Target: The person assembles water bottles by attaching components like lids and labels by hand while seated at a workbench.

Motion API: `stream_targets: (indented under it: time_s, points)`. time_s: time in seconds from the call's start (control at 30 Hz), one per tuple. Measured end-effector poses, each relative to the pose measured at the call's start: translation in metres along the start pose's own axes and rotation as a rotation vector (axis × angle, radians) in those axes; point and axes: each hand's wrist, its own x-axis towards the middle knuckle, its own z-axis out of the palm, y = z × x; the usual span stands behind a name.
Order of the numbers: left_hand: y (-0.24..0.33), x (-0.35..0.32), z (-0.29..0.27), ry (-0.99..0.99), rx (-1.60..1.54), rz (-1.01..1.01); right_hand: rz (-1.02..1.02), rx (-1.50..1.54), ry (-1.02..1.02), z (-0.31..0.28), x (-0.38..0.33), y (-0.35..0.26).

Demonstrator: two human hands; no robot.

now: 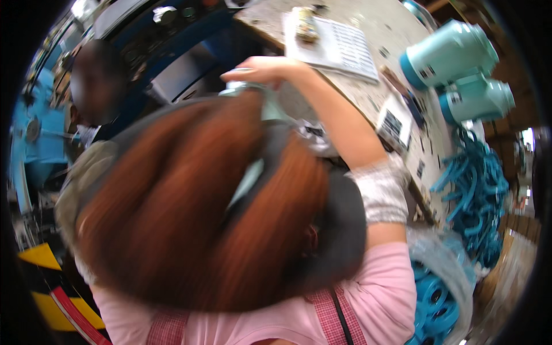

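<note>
A large blurred brown and black mass (190,213) fills the middle of the view, and I cannot make out what it is. Beyond its upper edge, my right hand (267,70) reaches up and left, its fingers bent over a pale teal part (276,109) that is mostly covered by the mass. A silvery sleeve cover (379,190) sits on my right forearm above the pink sleeve. My left arm comes up at the lower left, beside grey-green cloth (89,172); the left hand itself is hidden behind the mass.
A worktable (397,46) bears a printed sheet (345,49), a small white box (395,123) and two pale teal jug-like housings (454,54). Teal curved parts (477,195) hang at its right edge. Below lies a bag of blue round parts (434,302). Another person (98,83) is at the left.
</note>
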Motion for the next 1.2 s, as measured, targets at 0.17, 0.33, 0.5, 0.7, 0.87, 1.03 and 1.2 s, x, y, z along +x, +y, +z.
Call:
stream_targets:
  time_s: [0.17, 0.33, 0.5, 0.7, 0.87, 1.03, 1.2]
  points:
    - [0.017, 0.005, -0.041, 0.031, 0.173, 0.045, -0.205, -0.173, -0.123, 0.005, -0.001, -0.068]
    - [0.011, 0.01, -0.03, 0.023, 0.289, 0.097, -0.42, 0.018, -0.146, -0.039, -0.08, -0.056]
    - [-0.034, -0.01, -0.029, -0.028, 0.453, -0.115, -0.653, 0.048, 0.278, -0.097, -0.173, -0.004]
    - [-0.198, -0.071, -0.055, -0.11, 1.213, -0.796, -0.859, 0.117, 1.035, -0.096, -0.225, 0.047]
    - [-0.267, -0.069, -0.059, -0.027, 1.006, -0.866, -0.915, -0.029, 1.471, -0.107, -0.183, 0.059]
    - [-0.134, -0.065, -0.05, 0.173, 0.984, -0.367, -0.899, -0.106, 1.57, -0.119, -0.165, 0.035]
    - [-0.094, -0.059, -0.06, 0.087, 0.968, -0.211, -0.968, -0.222, 1.589, -0.12, -0.147, -0.039]
